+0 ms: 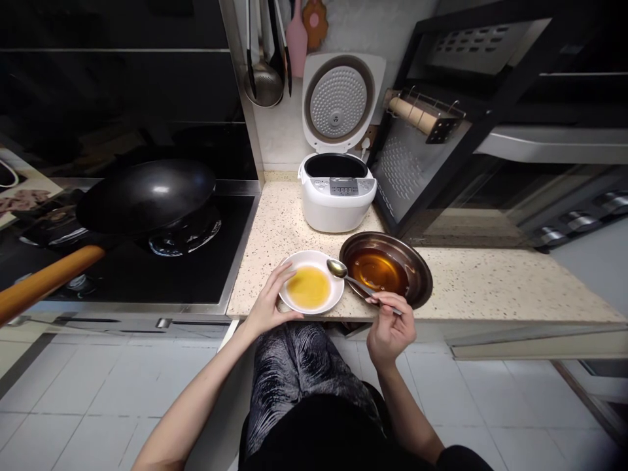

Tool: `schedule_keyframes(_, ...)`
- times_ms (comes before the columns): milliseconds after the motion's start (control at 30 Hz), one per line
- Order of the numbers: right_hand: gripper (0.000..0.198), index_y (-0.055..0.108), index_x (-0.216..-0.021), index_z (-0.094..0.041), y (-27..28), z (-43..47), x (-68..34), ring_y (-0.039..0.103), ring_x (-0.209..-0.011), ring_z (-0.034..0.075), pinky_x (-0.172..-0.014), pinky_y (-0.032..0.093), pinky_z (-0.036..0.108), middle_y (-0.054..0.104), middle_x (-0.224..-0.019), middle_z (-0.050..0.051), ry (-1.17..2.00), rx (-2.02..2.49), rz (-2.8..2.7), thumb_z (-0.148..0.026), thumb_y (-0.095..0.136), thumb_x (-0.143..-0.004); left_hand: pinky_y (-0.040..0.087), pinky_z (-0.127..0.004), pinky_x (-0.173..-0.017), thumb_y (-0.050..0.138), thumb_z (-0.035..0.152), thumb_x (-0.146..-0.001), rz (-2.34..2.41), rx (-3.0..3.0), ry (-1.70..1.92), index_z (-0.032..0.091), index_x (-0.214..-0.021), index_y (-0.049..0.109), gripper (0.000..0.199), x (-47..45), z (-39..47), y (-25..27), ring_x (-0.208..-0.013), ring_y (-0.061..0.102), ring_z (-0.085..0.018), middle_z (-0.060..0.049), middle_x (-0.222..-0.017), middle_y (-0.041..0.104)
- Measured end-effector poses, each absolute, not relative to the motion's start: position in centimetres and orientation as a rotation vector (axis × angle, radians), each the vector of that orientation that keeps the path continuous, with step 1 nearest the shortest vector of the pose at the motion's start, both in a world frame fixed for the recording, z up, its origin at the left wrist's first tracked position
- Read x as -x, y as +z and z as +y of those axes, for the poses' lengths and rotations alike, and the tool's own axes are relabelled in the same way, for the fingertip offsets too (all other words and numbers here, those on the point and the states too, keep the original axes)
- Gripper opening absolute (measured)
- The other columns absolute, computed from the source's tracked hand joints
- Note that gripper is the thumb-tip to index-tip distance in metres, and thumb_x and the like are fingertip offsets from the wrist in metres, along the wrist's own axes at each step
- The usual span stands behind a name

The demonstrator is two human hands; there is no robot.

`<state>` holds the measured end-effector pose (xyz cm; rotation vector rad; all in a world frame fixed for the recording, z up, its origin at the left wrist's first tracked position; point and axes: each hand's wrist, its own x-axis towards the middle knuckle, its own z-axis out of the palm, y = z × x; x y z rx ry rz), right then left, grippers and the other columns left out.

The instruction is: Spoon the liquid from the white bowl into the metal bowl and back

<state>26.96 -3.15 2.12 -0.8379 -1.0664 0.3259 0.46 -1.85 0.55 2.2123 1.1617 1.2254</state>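
A shallow white bowl with yellow liquid sits at the counter's front edge. My left hand grips its left rim, thumb at the front and fingers on the far side. Between the thumb and fingers of my right hand is the handle of a metal spoon. The spoon's head hangs over the bowl's right rim, and its handle crosses above a metal basin. Amber-brown liquid lies in that basin, just right of the bowl.
Behind the bowl stands a white rice cooker, lid raised. To the left, a black wok rests on the stove, its wooden handle reaching toward me. Utensils, including a skimmer, hang on the wall. A dark rack stands right.
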Motion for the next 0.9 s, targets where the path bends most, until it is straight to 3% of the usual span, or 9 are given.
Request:
schedule_keyframes(233, 0.01, 0.067, -0.094, -0.02, 2.9, -2.5, -28.5, 0.069, -0.082, 0.019, -0.068, 0.06, 0.035, 0.07, -0.089, 0.005, 0.182, 0.89, -1.057, -0.025, 0.06, -0.1, 0.036, -0.069, -0.123, 0.073, 0.073, -0.082, 1.176, -2.218, 1.207, 0.027, -0.154, 0.046, 0.09, -0.4, -1.9, 0.6, -0.154, 0.039, -0.043, -0.02, -0.162, 0.042)
schedule_keyframes(433, 0.01, 0.068, -0.098, -0.021, 2.3, -2.2, -29.4, 0.07, -0.086, 0.02, -0.075, 0.06, 0.039, 0.071, -0.09, 0.005, 0.065, 0.908, -1.194, -0.019, 0.058, -0.1, 0.035, -0.068, -0.124, 0.073, 0.072, -0.082, 1.167, -2.211, 1.221, 0.027, -0.154, 0.046, 0.089, -0.5, -1.9, 0.6, -0.155, 0.038, -0.043, -0.02, -0.162, 0.043)
schedule_keyframes(900, 0.035, 0.069, -0.122, -0.021, 2.0, -1.9, -30.2, 0.075, -0.091, 0.021, -0.081, 0.061, 0.038, 0.079, -0.096, 0.007, -0.287, 0.76, -1.736, -0.003, 0.055, -0.096, 0.036, -0.067, -0.124, 0.075, 0.072, -0.081, 1.166, -2.204, 1.221, 0.027, -0.153, 0.047, 0.089, -0.5, -1.9, 0.6, -0.154, 0.04, -0.042, -0.02, -0.162, 0.042)
